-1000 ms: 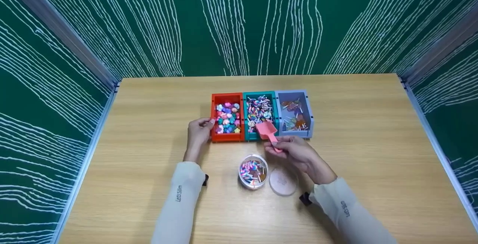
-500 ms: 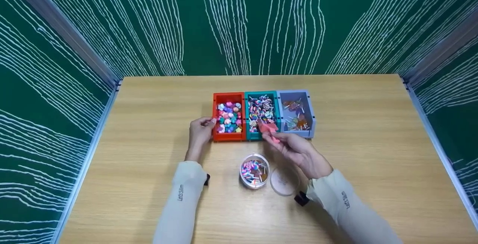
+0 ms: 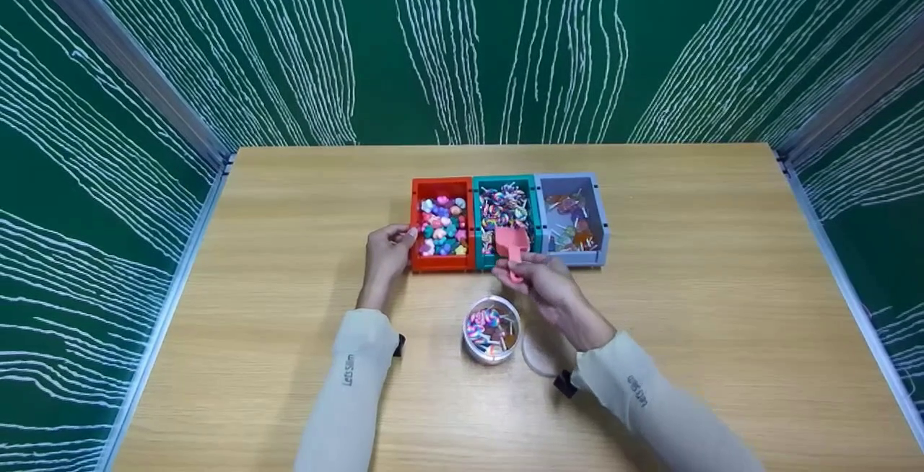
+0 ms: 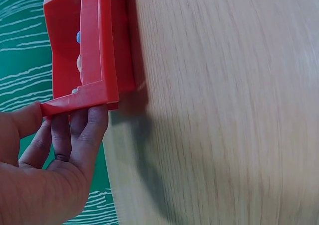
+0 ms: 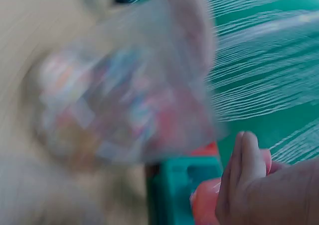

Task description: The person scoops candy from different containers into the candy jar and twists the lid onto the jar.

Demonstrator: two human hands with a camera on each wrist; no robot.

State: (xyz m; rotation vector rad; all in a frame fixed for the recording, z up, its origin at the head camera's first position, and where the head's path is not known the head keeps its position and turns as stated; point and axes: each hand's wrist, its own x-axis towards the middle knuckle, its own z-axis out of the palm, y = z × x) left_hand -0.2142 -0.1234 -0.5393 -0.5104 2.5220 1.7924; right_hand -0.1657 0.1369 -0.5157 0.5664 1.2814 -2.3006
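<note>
My left hand (image 3: 388, 255) holds the left side of the red bin (image 3: 442, 264), thumb at the rim and fingers against the outer wall. In the left wrist view the red bin (image 4: 92, 51) is close up. My right hand (image 3: 552, 288) grips the handle of a small pink scoop (image 3: 512, 241) over the front of the teal bin (image 3: 491, 264). Whether the scoop carries anything cannot be made out. Small swirled lollipop charms (image 3: 505, 201) fill the teal bin. A clear round jar (image 3: 491, 360) with mixed charms stands in front of the bins.
A lavender bin (image 3: 577, 259) with translucent lollipop charms joins the teal bin on the right. Small colourful pieces (image 3: 442, 223) lie in the red bin. A round lid (image 3: 538, 364) lies beside the jar, partly hidden under the right wrist. Green walls surround the wooden table (image 3: 303, 226).
My right hand tipped the scoop down at the teal bin's front, then levelled it and shifted slightly left. The forearm now covers more of the lid. My left hand keeps its hold.
</note>
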